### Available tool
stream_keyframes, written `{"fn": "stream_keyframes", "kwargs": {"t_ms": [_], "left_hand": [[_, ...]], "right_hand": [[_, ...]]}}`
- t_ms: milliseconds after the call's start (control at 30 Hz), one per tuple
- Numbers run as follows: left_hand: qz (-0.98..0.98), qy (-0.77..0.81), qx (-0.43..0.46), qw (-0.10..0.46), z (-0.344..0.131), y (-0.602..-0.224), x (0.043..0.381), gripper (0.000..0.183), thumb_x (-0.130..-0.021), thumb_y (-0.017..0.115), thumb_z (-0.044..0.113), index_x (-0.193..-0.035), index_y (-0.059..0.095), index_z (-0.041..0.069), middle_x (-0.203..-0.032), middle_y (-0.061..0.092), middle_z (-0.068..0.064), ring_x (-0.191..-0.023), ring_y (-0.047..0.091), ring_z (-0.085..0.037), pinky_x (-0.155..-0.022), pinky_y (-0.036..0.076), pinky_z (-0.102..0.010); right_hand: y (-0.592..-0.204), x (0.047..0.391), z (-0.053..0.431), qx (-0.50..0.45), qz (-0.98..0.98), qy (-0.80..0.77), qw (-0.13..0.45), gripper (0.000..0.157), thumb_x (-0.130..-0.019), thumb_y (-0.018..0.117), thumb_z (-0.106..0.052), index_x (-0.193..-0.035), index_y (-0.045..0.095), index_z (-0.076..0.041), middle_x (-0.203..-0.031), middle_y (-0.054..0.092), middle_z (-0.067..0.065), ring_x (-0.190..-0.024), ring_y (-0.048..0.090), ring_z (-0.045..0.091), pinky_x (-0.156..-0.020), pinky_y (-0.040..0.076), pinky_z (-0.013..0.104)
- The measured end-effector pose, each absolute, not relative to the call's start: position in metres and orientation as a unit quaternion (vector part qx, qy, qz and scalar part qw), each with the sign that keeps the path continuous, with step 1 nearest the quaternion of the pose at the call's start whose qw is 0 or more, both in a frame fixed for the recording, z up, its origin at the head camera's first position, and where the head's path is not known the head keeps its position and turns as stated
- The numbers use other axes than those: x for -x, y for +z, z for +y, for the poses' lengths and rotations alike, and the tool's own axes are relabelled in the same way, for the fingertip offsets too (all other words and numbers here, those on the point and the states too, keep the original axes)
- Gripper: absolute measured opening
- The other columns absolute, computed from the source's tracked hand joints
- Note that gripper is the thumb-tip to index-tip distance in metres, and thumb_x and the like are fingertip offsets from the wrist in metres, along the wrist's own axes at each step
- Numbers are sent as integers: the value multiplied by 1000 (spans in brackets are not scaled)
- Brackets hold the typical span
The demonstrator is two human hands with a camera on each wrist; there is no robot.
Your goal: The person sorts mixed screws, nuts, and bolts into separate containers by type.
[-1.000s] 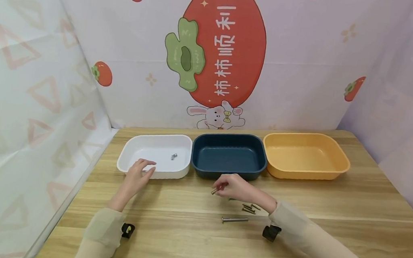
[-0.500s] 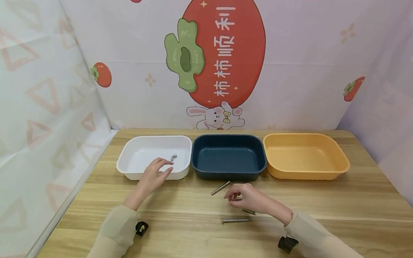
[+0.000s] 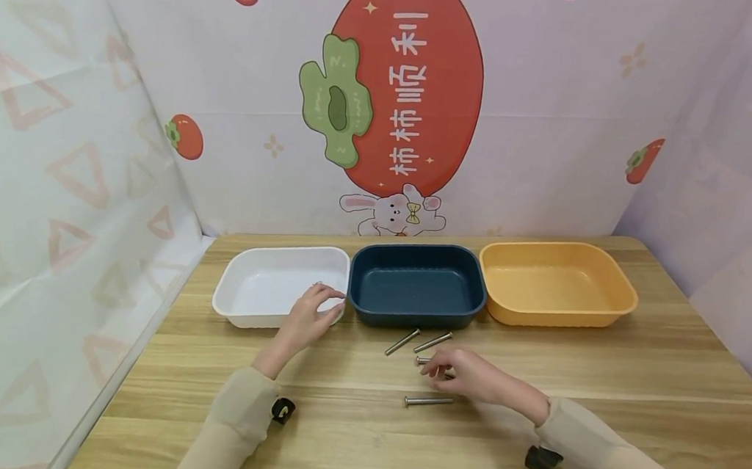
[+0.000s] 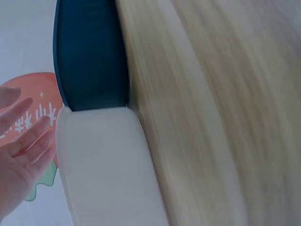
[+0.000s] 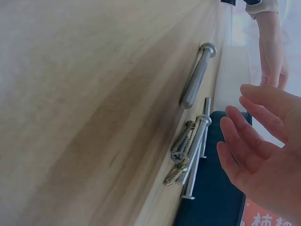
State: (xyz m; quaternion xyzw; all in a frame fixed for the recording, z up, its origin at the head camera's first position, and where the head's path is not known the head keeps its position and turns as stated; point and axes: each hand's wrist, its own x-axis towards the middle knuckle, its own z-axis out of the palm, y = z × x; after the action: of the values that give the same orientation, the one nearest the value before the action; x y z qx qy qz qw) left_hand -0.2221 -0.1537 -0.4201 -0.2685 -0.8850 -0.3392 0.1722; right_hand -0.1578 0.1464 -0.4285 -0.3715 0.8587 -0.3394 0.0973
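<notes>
My left hand hovers over the right front rim of the white tray, fingers loosely bent and nothing in them. In the left wrist view that hand shows an uncovered palm. Above the hardware on the table is my right hand; its fingers are relaxed and hold nothing in the right wrist view. Two long bolts, one left and one right, lie before the blue tray. A further bolt lies nearer me. Short threaded screws are clustered beside the bolts, mostly hidden by my right hand from above.
The dark blue tray stands between the white tray and the yellow tray, all in a row along the back of the wooden table. A printed cloth hangs behind them.
My right hand has let go of a bolt and moved right and nearer me; two bolts now lie apart before the blue tray. My left hand has moved right along the white tray.
</notes>
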Motion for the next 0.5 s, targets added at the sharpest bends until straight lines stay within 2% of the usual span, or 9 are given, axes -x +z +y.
{"fn": "stream_keyframes", "kwargs": {"t_ms": [133,500], "left_hand": [[-881,-339,282,171,-145,-421,223,14,-82,62,8,-95,64,3,-94,59,-8,-93,54,-24,-81,43,-39],[-880,-326,305,164,-130,-424,223,15,-82,62,11,-94,64,3,-95,58,-9,-92,53,-24,-81,43,-37]], "right_hand": [[-430,155,149,370,854,-348,110,15,-78,62,-1,-93,65,-1,-84,58,2,-75,57,11,-66,48,23],[-437,148,151,376,854,-341,115,18,-76,66,-4,-95,65,-3,-87,59,1,-77,53,9,-66,46,22]]}}
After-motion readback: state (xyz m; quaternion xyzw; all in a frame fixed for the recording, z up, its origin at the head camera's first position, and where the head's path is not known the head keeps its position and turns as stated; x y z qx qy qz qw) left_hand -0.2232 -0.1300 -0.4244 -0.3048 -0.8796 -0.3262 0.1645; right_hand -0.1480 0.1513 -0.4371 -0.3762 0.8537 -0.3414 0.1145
